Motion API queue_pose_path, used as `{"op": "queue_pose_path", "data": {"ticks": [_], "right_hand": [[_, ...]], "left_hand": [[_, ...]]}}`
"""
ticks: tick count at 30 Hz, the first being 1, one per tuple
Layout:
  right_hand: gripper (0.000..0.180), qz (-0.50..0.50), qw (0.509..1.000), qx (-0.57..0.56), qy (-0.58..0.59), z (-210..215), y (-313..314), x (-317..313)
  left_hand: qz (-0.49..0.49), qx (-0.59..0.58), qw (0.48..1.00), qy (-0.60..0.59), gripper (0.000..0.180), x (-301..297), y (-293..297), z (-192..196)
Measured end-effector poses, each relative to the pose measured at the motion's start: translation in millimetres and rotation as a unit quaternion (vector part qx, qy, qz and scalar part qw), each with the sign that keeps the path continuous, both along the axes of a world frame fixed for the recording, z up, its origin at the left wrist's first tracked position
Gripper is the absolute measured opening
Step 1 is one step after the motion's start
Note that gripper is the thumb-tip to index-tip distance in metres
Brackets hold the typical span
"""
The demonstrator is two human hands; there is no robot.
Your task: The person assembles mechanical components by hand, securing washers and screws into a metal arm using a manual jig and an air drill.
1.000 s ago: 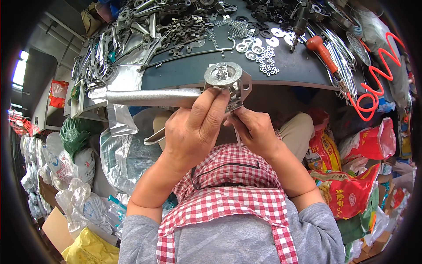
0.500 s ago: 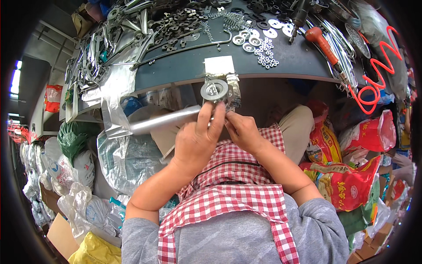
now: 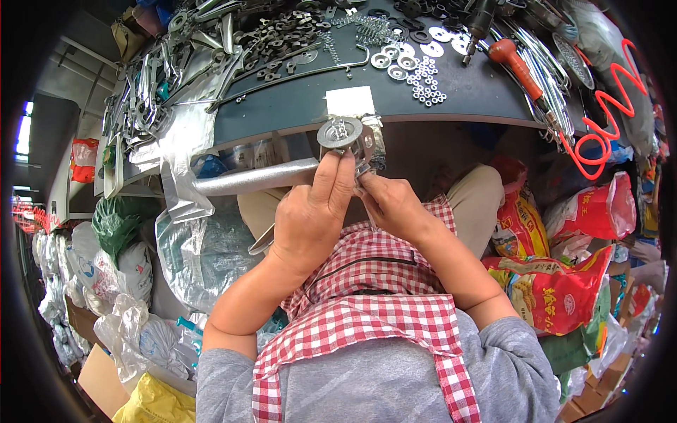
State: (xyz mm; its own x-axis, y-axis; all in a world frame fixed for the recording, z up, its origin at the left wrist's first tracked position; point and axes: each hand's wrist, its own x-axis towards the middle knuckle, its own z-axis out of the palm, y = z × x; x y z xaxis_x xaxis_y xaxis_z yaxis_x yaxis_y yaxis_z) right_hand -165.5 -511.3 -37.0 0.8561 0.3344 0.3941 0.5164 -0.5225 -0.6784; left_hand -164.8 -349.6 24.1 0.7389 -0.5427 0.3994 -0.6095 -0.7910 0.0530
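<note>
Just in front of the bench edge, both hands are on a metal assembly. Its top is a round grey disc (image 3: 325, 143) with a small coil spring (image 3: 341, 131) in the middle, and a silver bar-like handle (image 3: 261, 177) reaches left from it. My left hand (image 3: 305, 224) is closed round the assembly below the disc, two fingers stretched up against the disc's near side. My right hand (image 3: 396, 206) pinches the assembly's lower right side. What lies between its fingertips is hidden. A white pad (image 3: 350, 101) sits on the bench edge behind the disc.
On the dark bench (image 3: 296, 106) lie dark metal parts (image 3: 282, 46), springs (image 3: 374, 29), cup washers (image 3: 396, 72) and small rings (image 3: 427, 88). A red-handled tool (image 3: 513, 67) with a coiled red hose (image 3: 612, 113) is at the right. Bags (image 3: 564, 292) crowd both sides.
The disc has shifted slightly left and up, and the spring shows more plainly. The handle's left end has risen, so it lies nearer level. Both hands keep their hold.
</note>
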Motion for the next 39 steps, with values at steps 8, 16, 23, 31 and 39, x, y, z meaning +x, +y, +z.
{"op": "queue_pose_path", "data": {"ticks": [8, 16, 23, 31, 39], "right_hand": [[0.029, 0.022, 0.999, 0.034, 0.008, 13.6, -2.2, 8.8], [0.02, -0.043, 0.996, 0.074, -0.021, -40.2, 6.9, -3.2], [0.018, -0.093, 0.993, 0.024, 0.062, -78.3, 1.2, 28.0], [0.02, -0.099, 0.957, 0.095, 0.257, 45.3, -85.3, 95.3], [0.037, -0.246, 0.917, -0.306, -0.069, 12.5, -138.0, 247.0]], "left_hand": [[0.003, -0.017, 0.999, -0.031, 0.048, 8.7, -3.0, 12.2], [-0.174, -0.022, 0.966, 0.191, 0.042, -22.3, -3.7, 26.7], [-0.093, -0.127, 0.969, 0.189, 0.024, -3.2, -25.6, -34.2], [-0.048, -0.111, 0.988, 0.098, 0.01, 8.1, -28.2, -48.0], [-0.127, -0.074, 0.971, 0.186, 0.027, 11.5, -10.1, -49.2]]}}
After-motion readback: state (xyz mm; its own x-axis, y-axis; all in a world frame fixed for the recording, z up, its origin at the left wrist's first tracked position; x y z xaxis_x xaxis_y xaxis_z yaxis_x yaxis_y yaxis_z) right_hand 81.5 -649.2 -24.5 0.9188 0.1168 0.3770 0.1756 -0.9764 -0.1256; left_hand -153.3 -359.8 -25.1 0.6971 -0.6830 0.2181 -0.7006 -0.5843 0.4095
